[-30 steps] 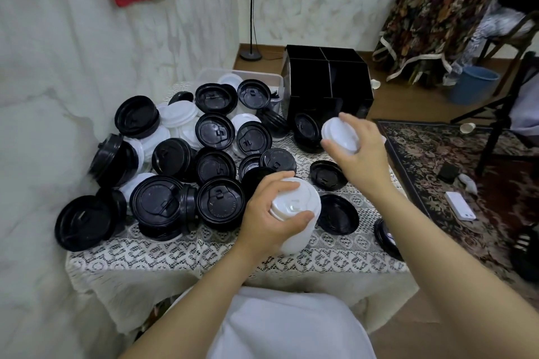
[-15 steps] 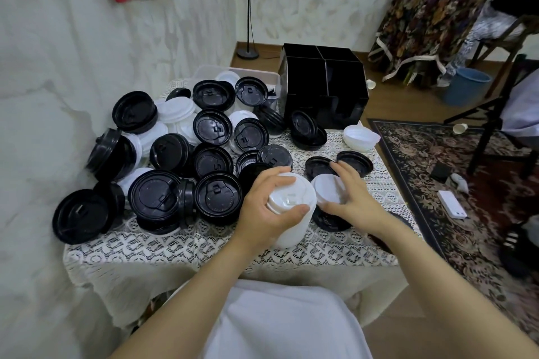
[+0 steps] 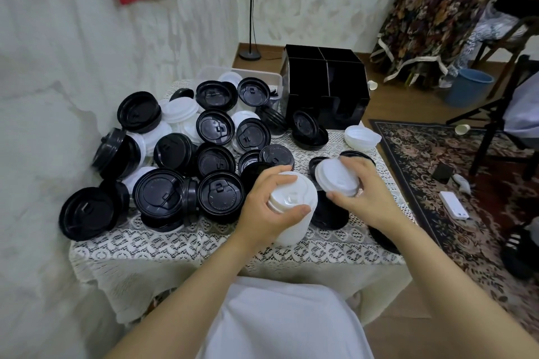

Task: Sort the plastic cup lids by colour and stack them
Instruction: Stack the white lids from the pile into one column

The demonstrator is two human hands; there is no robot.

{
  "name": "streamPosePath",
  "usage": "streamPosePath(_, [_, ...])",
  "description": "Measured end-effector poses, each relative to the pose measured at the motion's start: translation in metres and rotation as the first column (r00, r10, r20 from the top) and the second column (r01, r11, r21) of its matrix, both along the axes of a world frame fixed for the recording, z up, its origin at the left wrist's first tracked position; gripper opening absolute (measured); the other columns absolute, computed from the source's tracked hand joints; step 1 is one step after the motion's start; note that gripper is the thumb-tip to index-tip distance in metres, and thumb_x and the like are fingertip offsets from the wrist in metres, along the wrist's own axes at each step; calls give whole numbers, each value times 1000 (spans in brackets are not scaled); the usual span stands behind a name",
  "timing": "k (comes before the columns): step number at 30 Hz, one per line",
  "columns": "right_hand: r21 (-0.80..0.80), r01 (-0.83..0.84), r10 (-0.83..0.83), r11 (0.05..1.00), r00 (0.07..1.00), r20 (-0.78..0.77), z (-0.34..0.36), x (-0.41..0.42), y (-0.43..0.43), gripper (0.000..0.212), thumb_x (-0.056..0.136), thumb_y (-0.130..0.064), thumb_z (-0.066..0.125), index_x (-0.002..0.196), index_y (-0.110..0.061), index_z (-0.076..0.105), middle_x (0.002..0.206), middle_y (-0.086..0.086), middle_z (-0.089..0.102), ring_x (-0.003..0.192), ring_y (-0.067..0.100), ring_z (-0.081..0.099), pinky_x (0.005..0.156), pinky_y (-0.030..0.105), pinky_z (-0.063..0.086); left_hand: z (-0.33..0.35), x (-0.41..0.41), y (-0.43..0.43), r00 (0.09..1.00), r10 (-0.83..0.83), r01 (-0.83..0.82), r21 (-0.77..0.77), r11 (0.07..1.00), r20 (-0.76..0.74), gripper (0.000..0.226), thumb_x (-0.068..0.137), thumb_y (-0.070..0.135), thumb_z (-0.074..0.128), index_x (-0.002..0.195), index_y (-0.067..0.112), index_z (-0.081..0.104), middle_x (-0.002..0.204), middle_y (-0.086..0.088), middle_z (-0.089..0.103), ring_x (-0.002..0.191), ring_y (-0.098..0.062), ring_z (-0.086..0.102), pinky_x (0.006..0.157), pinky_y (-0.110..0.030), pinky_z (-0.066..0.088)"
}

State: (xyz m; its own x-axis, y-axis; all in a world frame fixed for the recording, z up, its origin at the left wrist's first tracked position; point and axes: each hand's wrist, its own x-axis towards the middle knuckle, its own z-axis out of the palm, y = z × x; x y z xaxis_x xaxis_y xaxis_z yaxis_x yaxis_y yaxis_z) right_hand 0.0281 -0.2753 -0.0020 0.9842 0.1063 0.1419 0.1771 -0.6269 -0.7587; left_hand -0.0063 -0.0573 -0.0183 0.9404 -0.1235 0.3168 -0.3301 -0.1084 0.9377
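Note:
My left hand (image 3: 267,207) grips a tall stack of white lids (image 3: 294,207) standing on the lace-covered table (image 3: 180,245). Just to its right, my right hand (image 3: 364,192) holds a single white lid (image 3: 335,178), tilted and lifted beside the top of the stack. A big heap of black lids (image 3: 218,198) mixed with white lids (image 3: 180,114) covers the left and middle of the table. More black lids (image 3: 329,213) lie under and behind my hands. An upturned white lid (image 3: 363,137) sits at the table's right edge.
A black compartment organiser (image 3: 325,90) stands at the table's far side, a clear plastic bin (image 3: 262,76) left of it. The wall runs along the left. On the patterned rug (image 3: 437,183) to the right lie a phone (image 3: 453,204) and small items. Another person sits at the far right.
My right hand set one white lid down at the right edge, came back to a white lid beside the stack, and has now lifted it up next to the stack's top.

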Motion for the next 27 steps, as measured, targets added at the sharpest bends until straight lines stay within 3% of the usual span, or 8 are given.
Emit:
streamPosePath(2, [146,2,-15,989,996,87,14,-8,7,69,78,-23,82,137,-26,46,134,-10,45,126,7,44,107,25,37,1,0,3,999,-23,24,17,1000,-22,51,62,45,75,109,30,60,134,14,47,123,3,46,100,-12,35])
streamPosePath(4, [227,-61,29,972,989,142,30,-19,20,65,73,-34,82,128,-38,48,131,-19,48,123,-3,46,101,14,38,0,0,6,997,-52,54,19,998,-60,59,61,45,78,115,33,58,137,12,46,126,-2,46,104,-19,38])
streamPosePath(6, [218,-155,120,963,979,164,41,-29,36,69,67,-44,79,128,-38,49,130,-22,46,121,-10,44,100,11,38,-1,-2,8,989,-77,74,-24,997,-123,69,58,44,83,121,37,54,134,5,51,122,-11,52,101,-31,44])
streamPosePath(8, [164,-234,206,958,964,168,41,-34,49,76,66,-50,77,134,-31,49,133,-20,45,124,-7,42,103,13,36,-1,-5,8,982,-84,73,-69,995,-166,79,56,39,86,126,37,50,125,1,58,113,-13,59,90,-30,51])
streamPosePath(13, [66,-269,263,961,960,96,32,-36,66,73,69,-39,78,137,-29,51,142,-13,41,130,-8,34,108,10,25,-3,-7,10,981,-66,56,-60,997,-180,86,58,25,89,132,31,46,120,7,63,109,-6,61,83,-19,50])
streamPosePath(16, [59,-258,254,964,965,64,28,-34,67,69,69,-39,77,133,-34,52,140,-14,40,133,1,35,113,21,27,-3,-8,11,976,-67,58,-52,997,-206,83,56,31,88,128,35,48,114,15,65,105,-2,62,82,-19,50])
streamPosePath(20, [37,-253,253,967,967,15,25,-33,66,67,76,-20,82,136,-26,54,140,-11,41,131,5,37,114,31,30,-1,-9,12,973,-73,56,-81,995,-217,78,53,34,85,123,38,50,111,20,65,103,2,62,80,-16,49])
streamPosePath(27, [91,-302,302,949,953,18,13,-31,64,67,74,-29,83,133,-35,51,138,-21,38,129,-8,34,111,20,30,-3,-7,13,972,-90,76,-72,995,-216,82,52,36,84,125,38,47,122,11,59,111,-2,58,86,-18,47])
